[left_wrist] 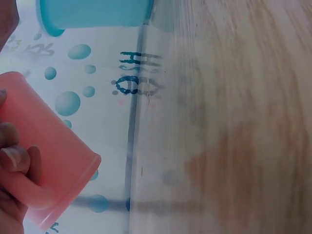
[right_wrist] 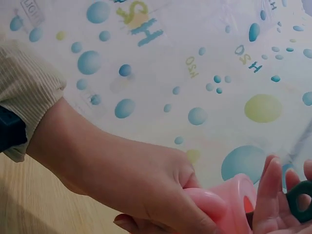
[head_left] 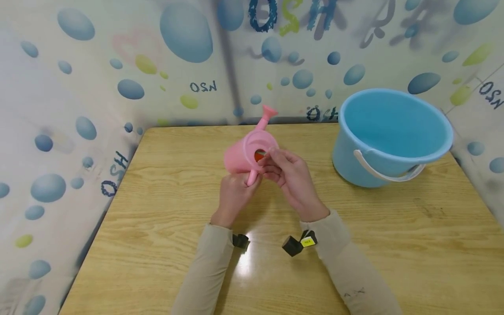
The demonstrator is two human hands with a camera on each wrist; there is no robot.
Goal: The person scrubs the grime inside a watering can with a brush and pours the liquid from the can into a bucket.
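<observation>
A pink toy watering can (head_left: 237,156) is tipped above the wooden table, its spout pointing away and its round opening facing back toward me. My left hand (head_left: 238,192) grips its handle, and the left wrist view shows the fingers curled round that handle. At the opening, my right hand (head_left: 289,179) pinches a dark green piece with a loop (right_wrist: 298,201), which the right wrist view shows beside the fingers. Something orange-red (head_left: 258,155) shows inside the opening; the right fingertips partly cover it.
A large light blue bucket (head_left: 356,168) with a white handle (head_left: 374,168) stands on the wooden table (head_left: 165,201) to the right. Sheeting (head_left: 149,100) printed with blue and green bubbles rises behind the table and at both sides.
</observation>
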